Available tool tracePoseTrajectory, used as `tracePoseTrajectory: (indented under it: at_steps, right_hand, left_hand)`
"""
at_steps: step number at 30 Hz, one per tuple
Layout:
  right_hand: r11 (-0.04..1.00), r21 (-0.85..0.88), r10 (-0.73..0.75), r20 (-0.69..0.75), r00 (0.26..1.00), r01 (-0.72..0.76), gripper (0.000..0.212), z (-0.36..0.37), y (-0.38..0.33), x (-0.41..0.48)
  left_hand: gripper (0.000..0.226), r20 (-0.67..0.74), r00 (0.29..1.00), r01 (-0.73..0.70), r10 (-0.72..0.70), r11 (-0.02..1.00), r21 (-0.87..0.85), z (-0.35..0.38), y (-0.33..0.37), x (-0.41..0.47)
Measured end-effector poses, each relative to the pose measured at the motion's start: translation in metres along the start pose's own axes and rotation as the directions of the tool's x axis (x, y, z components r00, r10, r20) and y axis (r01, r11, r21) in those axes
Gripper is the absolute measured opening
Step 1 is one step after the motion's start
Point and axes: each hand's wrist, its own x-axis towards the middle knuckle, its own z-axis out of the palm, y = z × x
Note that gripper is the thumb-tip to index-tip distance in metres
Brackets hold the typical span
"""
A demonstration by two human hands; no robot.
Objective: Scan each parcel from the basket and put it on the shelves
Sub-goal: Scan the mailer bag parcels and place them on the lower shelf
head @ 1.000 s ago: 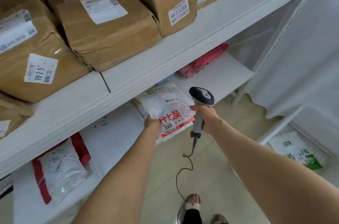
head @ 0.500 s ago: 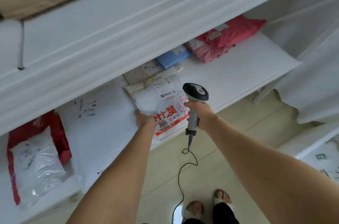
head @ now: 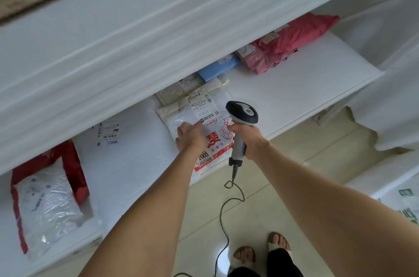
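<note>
- The white parcel (head: 215, 140) lies flat on the lower shelf (head: 283, 99), its near end at the shelf's front edge.
- Our left hand (head: 189, 137) rests palm down on it, fingers straight and close together, pressing rather than pinching.
- Our right hand (head: 246, 138) has its fingers wrapped round the handle of the scanner (head: 241, 115). The scanner's head hovers just right of the parcel's shipping label, and its cable (head: 226, 208) drops to the floor.
- We read "2005" on a sticker at the near end, with "zan" and a big red character above it. The shipping label's print is too small to read.
- We judge this parcel shelved, or nearly so. Others share the shelf: a blue parcel (head: 217, 68) and pink parcels (head: 294, 43) at the far right, and a red-and-clear bag (head: 45, 197) at the left.
- Green-printed bags (head: 405, 204) show at the near right edge, so more probably remain to scan.
</note>
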Motion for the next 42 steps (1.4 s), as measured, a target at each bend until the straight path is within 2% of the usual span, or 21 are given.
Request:
tracePoseTrajectory:
  at_steps: [5,15,18,22,25,33,36,38,42]
  right_hand:
    - [0.999,0.044,-0.003,-0.011,1.0,0.003,0.017,-0.012,-0.01,-0.022]
    - [0.967,0.232,-0.08,-0.127,0.989,0.108,0.015,-0.071,-0.035,-0.098]
    - [0.931,0.334,-0.096,-0.173,0.98,0.15,0.013,-0.101,-0.04,-0.129]
    - [0.863,0.473,-0.09,-0.2,0.976,0.177,0.025,-0.15,-0.04,-0.177]
    - [0.78,0.589,-0.089,-0.233,0.968,0.213,0.02,-0.19,-0.033,-0.213]
    - [0.551,0.769,-0.045,-0.361,0.932,0.324,0.02,-0.308,0.022,-0.269]
    - [0.461,0.815,-0.003,-0.395,0.919,0.352,0.009,-0.359,0.053,-0.276]
    - [0.409,0.835,0.034,-0.416,0.909,0.367,0.006,-0.395,0.074,-0.277]
    - [0.371,0.86,0.111,-0.416,0.903,0.351,0.005,-0.465,0.117,-0.274]
  left_hand:
    - [0.055,-0.019,1.0,-0.002,0.001,0.999,-0.032,-0.024,0.023,-0.016]
    - [0.053,0.008,0.978,-0.21,0.21,0.978,0.016,-0.075,0.114,-0.071]
    - [0.052,0.031,0.954,-0.299,0.298,0.952,0.066,-0.081,0.151,-0.097]
    - [0.053,0.073,0.902,-0.431,0.426,0.896,0.105,-0.085,0.204,-0.136]
    - [0.054,0.112,0.852,-0.522,0.511,0.842,0.132,-0.082,0.246,-0.169]
    - [0.051,0.217,0.706,-0.707,0.674,0.685,0.175,-0.023,0.345,-0.274]
    - [0.052,0.267,0.656,-0.754,0.706,0.626,0.198,0.018,0.379,-0.314]
    - [0.052,0.298,0.636,-0.772,0.712,0.598,0.217,0.05,0.398,-0.337]
    - [0.052,0.366,0.619,-0.784,0.695,0.572,0.241,0.116,0.429,-0.371]
